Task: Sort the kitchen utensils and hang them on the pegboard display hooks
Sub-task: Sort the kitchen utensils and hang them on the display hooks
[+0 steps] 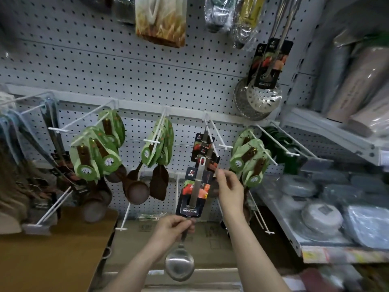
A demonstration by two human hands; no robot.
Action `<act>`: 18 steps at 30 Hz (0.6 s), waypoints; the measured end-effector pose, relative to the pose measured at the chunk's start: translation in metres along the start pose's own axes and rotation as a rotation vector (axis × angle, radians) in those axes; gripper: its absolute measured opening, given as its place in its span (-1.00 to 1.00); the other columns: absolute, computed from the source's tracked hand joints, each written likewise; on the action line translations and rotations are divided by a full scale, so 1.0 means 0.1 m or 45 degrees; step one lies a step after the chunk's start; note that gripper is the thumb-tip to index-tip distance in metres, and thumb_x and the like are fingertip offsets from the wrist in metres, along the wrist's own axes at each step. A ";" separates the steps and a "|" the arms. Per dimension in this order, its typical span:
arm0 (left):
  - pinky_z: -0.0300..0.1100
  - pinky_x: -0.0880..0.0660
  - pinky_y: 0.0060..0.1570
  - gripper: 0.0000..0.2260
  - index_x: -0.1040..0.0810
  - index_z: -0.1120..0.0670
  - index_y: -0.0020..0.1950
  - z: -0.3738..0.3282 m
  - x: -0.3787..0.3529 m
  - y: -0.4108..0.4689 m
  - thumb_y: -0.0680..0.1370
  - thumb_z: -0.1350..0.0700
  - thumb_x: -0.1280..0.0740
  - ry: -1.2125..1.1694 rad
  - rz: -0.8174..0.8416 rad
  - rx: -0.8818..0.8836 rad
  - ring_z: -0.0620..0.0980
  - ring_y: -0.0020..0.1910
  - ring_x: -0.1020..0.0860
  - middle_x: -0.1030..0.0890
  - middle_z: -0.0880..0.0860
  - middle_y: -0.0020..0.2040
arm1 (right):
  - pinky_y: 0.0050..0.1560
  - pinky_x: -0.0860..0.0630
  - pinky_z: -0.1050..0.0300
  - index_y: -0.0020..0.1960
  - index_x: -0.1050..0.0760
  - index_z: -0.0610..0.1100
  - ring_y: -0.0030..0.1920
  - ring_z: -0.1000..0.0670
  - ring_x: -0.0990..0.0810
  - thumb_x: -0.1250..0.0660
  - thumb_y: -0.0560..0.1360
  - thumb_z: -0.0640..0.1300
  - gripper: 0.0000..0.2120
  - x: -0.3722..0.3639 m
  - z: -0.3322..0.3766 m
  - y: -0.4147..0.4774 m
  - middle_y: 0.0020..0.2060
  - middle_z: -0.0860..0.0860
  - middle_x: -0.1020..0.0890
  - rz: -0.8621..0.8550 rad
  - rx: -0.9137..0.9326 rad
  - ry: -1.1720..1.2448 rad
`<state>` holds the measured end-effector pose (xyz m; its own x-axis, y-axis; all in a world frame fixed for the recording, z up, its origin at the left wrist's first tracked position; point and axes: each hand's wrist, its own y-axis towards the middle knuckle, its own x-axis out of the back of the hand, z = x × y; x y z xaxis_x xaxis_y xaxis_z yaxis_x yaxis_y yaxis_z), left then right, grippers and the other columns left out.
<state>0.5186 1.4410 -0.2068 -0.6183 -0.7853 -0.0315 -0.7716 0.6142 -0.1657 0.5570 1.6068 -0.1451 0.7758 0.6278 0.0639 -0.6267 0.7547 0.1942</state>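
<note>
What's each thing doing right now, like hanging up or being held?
Steel ladle: held upright, bowl down, not hooked yet.
Left hand: grips the ladle's handle.
Right hand: raised beside the middle hook; grip unclear.
Skimmers: hanging on the pegboard.
Green-carded wooden spoons: hanging in bunches.

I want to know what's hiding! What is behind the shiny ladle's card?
Behind the ladle hang more dark-carded utensils on a white hook, against the pegboard. Their lower ends are covered by the card and the right hand.

Cardboard boxes (212, 245), grey containers (322, 216), wrapped rolls (362, 87)
</note>
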 end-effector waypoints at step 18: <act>0.00 -0.57 0.04 -0.88 -0.65 0.13 -0.07 -0.14 -0.26 -0.03 0.55 0.26 -0.32 -0.014 0.128 -0.028 -0.04 -0.16 -0.68 -0.72 0.08 -0.17 | -0.31 -0.55 0.26 -0.02 -0.59 -0.28 -0.26 0.08 -0.64 -0.29 0.60 -0.20 -0.84 0.08 0.39 -0.19 -0.23 -0.06 -0.68 0.146 0.079 0.226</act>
<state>0.5345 1.4608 -0.1920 -0.6910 -0.7205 -0.0579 -0.7091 0.6912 -0.1391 0.5780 1.5901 -0.1101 0.6711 0.7367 -0.0832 -0.7001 0.6666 0.2560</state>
